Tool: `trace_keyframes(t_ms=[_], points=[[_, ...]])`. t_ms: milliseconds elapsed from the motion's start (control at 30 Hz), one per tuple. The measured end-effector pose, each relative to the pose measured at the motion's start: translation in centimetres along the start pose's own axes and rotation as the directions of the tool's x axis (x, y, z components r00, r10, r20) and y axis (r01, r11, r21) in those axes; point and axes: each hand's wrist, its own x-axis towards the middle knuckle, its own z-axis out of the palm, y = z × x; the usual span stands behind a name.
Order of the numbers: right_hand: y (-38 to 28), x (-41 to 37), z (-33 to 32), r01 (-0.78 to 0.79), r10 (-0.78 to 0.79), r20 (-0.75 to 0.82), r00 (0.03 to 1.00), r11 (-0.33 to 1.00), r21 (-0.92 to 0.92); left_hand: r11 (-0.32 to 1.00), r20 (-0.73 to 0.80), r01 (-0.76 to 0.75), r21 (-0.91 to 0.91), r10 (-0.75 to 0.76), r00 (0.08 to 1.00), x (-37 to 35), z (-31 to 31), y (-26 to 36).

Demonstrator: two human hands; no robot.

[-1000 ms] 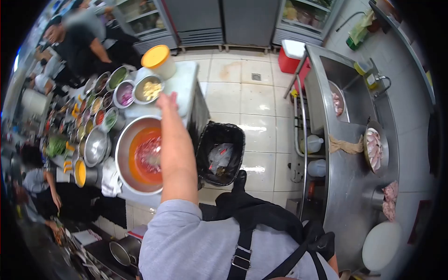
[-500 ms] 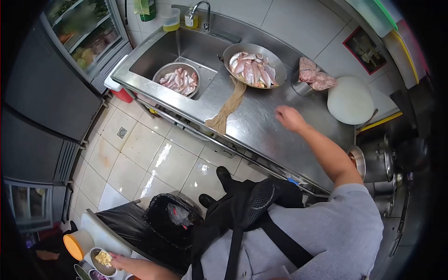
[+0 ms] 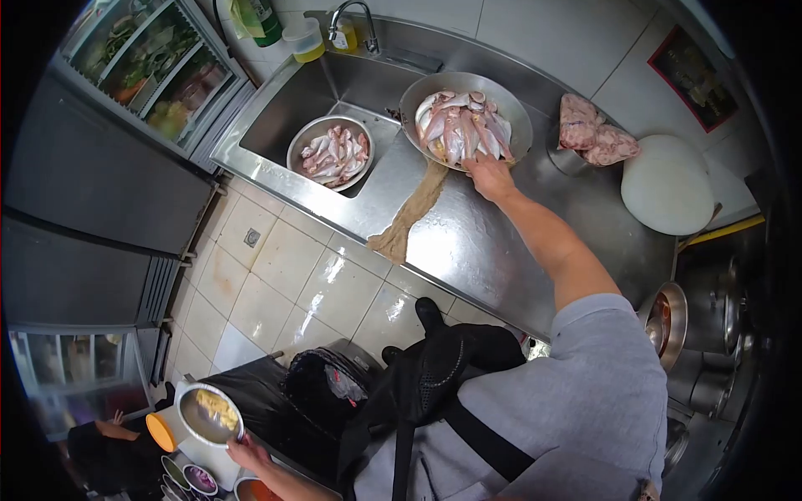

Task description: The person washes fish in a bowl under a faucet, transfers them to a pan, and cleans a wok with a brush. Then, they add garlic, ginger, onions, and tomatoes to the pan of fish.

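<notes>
my left grip point(image 3: 246, 455) clasps a small steel bowl point(image 3: 189, 411) of yellow pieces, held low near the bin point(image 3: 322, 386) | my right grip point(image 3: 489, 177) touches the near rim of the fish bowl point(image 3: 407, 107) on the table point(image 3: 484, 242); clenched or not, I cannot tell

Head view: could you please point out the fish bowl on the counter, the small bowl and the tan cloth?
fish bowl point(image 3: 523, 117), head view, bare right inner wall.
small bowl point(image 3: 194, 419), head view, bare inner wall.
tan cloth point(image 3: 415, 207), head view, its middle.

Shiny metal bowl point(image 3: 520, 117) (rag point(image 3: 409, 219): matt cloth).
</notes>
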Motion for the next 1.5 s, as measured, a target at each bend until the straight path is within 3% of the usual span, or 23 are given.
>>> trace_keyframes(t_ms=[200,467,533,667,733,767,800,833,867,933,1000,1033,1067,1100,1167,1433,1500], points=[[-0.5,-3.7,-0.7,0.014,-0.014,-0.003,1.000,1.000,0.026,0.996,0.336,0.088,0.020,-0.089,0.937,-8.4,9.1,3.0],[-3.1,-17.4,-4.9,0.031,-0.034,0.122,0.992,0.999,0.028,0.986,0.692,0.146,0.084,-0.163,0.703,-15.7,17.5,0.6],[-4.2,-19.9,-5.6,0.034,-0.038,0.133,0.990,0.999,0.030,0.973,0.744,0.224,0.061,-0.194,0.640,-17.4,19.2,0.2],[-5.8,-23.4,-8.1,0.038,-0.053,0.278,0.959,0.998,0.059,0.957,0.860,0.280,0.070,-0.200,0.470,-21.2,21.1,0.7],[-6.1,-23.0,-10.8,0.087,-0.074,0.553,0.830,0.996,0.003,0.919,0.935,0.378,0.112,-0.226,0.274,-22.8,21.6,1.4],[-6.1,-21.9,-12.2,0.016,-0.058,0.621,0.782,0.997,0.073,0.898,0.931,0.405,0.170,-0.281,0.231,-23.4,21.7,0.7],[-6.4,-20.9,-13.6,-0.067,-0.050,0.683,0.729,0.987,0.144,0.901,0.932,0.397,0.177,-0.283,0.226,-24.3,21.4,0.8],[-7.5,-20.6,-15.1,0.027,-0.133,0.435,0.891,0.970,0.241,0.892,0.922,0.404,0.205,-0.314,0.225,-25.4,21.2,1.1],[-9.0,-20.2,-16.7,0.140,-0.190,0.142,0.971,0.943,0.302,0.883,0.911,0.406,0.235,-0.345,0.225,-26.5,21.1,1.6],[-13.5,-18.4,-20.1,0.356,-0.316,-0.163,0.934,0.837,0.416,0.895,0.911,0.368,0.251,-0.347,0.222,-28.5,20.4,2.5],[-17.9,-16.7,-21.9,0.502,-0.553,-0.105,0.827,0.641,0.580,0.897,0.878,0.287,0.335,-0.408,0.250,-30.7,20.2,2.9],[-19.3,-16.7,-20.2,0.493,-0.592,-0.038,0.805,0.633,0.596,0.913,0.899,0.264,0.312,-0.374,0.229,-31.7,20.1,2.6],[-20.3,-16.7,-19.2,0.590,-0.673,-0.054,0.738,0.604,0.536,0.905,0.900,0.257,0.339,-0.391,0.191,-32.8,19.9,2.5],[-21.3,-16.4,-17.0,0.608,-0.698,0.047,0.715,0.653,0.451,0.889,0.893,0.287,0.356,-0.414,0.174,-33.4,19.7,2.1],[-21.6,-17.0,-15.6,0.642,-0.712,0.173,0.681,0.694,0.327,0.894,0.886,0.314,0.319,-0.399,0.236,-35.6,19.2,1.7],[-20.9,-20.0,-11.6,0.686,-0.736,0.123,0.666,0.669,0.286,0.926,0.828,0.285,0.248,-0.356,0.434,-39.6,16.9,-0.3],[-20.2,-19.8,-13.2,0.671,-0.729,0.151,0.668,0.677,0.302,0.926,0.840,0.284,0.249,-0.353,0.413,-40.3,17.1,0.2]])
